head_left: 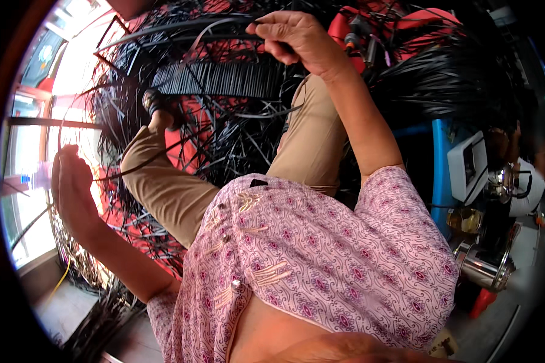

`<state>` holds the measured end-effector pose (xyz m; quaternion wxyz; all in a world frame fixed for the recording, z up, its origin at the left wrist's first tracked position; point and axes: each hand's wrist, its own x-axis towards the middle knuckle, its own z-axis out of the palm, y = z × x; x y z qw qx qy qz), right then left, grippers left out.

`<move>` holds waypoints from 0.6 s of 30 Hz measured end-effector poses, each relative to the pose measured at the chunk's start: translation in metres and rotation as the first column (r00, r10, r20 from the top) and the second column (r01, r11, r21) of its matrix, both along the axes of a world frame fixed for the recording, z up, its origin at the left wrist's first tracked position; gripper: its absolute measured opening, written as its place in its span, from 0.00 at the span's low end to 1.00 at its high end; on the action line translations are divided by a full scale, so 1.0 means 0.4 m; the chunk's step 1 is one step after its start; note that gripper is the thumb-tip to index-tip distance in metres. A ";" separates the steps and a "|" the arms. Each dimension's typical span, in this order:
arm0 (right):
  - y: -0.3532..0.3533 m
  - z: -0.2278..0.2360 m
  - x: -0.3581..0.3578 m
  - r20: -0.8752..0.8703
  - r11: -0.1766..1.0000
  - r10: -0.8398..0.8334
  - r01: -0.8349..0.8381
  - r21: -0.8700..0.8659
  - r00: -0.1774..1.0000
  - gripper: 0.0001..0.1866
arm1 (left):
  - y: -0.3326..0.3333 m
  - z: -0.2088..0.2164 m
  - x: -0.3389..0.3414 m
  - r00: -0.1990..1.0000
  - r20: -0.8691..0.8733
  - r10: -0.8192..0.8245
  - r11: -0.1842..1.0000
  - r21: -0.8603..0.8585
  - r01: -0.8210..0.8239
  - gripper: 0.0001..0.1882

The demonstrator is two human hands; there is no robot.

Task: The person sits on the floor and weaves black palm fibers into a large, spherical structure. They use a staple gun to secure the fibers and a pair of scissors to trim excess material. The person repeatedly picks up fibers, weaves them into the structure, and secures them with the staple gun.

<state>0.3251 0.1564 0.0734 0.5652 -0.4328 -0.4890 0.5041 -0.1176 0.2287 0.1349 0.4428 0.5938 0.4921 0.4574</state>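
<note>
My right hand (303,42) is raised at the top, thumb and fingers pinched on the end of a thin dark plastic strip (215,25), which arcs away to the left. Out at the far left, my left hand (72,187) has its fingers pressed together, with a strip running past the fingertips; exactly how it is gripped is hard to see. Between and beyond my hands lies a dark ribbed woven panel (215,80) set in a black frame (157,41). Neither hand touches the panel.
Loose black strips (242,136) lie tangled over a red surface (191,154) around my legs. A thick strip bundle (448,78) and a power-tool-like item (357,37) are at upper right. On the right stand a blue panel (442,175), a white-framed device (468,168) and a metal pot (481,266).
</note>
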 end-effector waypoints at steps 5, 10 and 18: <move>-0.102 0.057 0.011 0.031 0.995 0.025 -0.022 -0.101 0.999 0.13 | 0.060 0.007 0.085 0.926 -0.376 0.023 0.982 0.184 0.051 0.12; -0.151 -0.015 0.070 0.194 0.983 0.157 -0.133 -0.130 0.968 0.15 | 0.336 -0.037 -0.038 0.234 -0.876 0.422 0.843 0.474 0.255 0.14; -0.251 0.097 0.342 -0.232 0.957 -0.215 0.252 0.142 0.949 0.15 | 0.852 0.480 0.581 0.154 -0.687 0.710 0.459 0.618 0.638 0.15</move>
